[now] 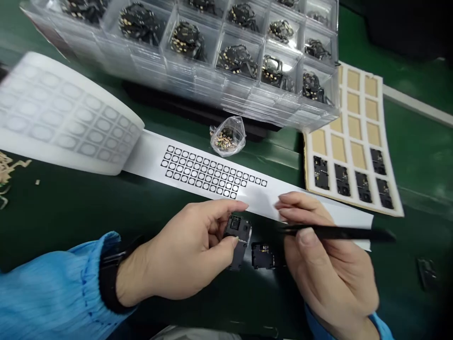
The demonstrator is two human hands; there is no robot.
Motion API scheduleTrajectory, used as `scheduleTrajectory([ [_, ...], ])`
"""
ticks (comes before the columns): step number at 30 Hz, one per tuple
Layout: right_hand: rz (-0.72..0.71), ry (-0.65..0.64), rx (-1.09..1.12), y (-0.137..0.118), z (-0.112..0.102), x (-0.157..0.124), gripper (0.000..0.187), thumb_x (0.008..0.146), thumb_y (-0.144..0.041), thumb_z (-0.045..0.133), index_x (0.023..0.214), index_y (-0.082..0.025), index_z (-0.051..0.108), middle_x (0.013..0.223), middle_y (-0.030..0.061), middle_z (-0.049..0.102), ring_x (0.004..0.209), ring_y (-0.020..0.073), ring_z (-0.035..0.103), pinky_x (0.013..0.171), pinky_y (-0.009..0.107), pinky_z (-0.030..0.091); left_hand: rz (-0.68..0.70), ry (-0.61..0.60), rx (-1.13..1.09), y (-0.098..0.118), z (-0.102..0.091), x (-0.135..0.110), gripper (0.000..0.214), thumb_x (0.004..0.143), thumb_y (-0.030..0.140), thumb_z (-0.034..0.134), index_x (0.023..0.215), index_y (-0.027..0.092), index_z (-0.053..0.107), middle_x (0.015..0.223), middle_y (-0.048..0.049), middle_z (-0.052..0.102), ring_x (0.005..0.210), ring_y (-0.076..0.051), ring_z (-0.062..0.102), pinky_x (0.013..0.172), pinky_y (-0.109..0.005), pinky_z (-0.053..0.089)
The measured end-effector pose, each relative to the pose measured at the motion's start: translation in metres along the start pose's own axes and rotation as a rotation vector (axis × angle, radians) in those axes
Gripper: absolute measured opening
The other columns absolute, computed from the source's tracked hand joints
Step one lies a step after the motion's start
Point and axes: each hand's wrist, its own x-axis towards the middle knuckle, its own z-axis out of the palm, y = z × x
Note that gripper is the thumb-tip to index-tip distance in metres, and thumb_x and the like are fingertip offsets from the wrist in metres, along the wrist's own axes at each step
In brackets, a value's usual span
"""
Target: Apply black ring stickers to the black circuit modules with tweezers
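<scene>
My left hand pinches a small black module between thumb and fingers, just above the green mat. My right hand grips black tweezers that lie across its fingers and point to the right. A second black part lies flat on the mat between the two hands. Right behind my fingers runs a white liner strip carrying rows of small black square stickers, unrolled from a white roll at the left.
Stacked clear compartment trays holding black-and-gold parts stand at the back. A small plastic bag of parts lies in front of them. At the right lies a white card with tan pads and several black parts. Scraps sit at the left edge.
</scene>
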Motion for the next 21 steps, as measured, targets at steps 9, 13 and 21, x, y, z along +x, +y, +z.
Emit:
scheduleTrajectory([
  [9,-0.192,0.000,0.024,-0.011,0.004,0.001,0.032,0.084,-0.001,0.082,0.112,-0.015,0.076,0.107,0.0096,0.076,0.094,0.0237,0.077,0.076,0.032,0.070,-0.250,0.002,-0.316,0.007,-0.001,0.003,0.037,0.096,0.026,0.072,0.132,0.023,0.061,0.103,-0.0043,0.076,0.093,-0.018,0.073,0.082,-0.030,0.062],
  [13,-0.199,-0.022,-0.030,-0.014,0.014,-0.002,0.035,0.081,0.004,0.081,0.109,-0.016,0.074,0.108,0.0075,0.080,0.098,0.0240,0.079,0.085,0.033,0.070,-0.261,-0.005,-0.342,0.006,0.003,0.004,0.032,0.095,0.027,0.073,0.125,0.022,0.062,0.100,-0.0038,0.075,0.089,-0.018,0.071,0.082,-0.033,0.060],
  [21,-0.221,-0.082,-0.117,-0.008,0.014,-0.006,0.035,0.078,0.001,0.087,0.108,-0.012,0.074,0.118,0.0111,0.080,0.106,0.0273,0.079,0.092,0.037,0.069,-0.270,-0.007,-0.299,0.006,0.007,0.008,0.026,0.094,0.023,0.068,0.119,0.022,0.062,0.097,-0.0025,0.073,0.087,-0.019,0.069,0.083,-0.037,0.058],
])
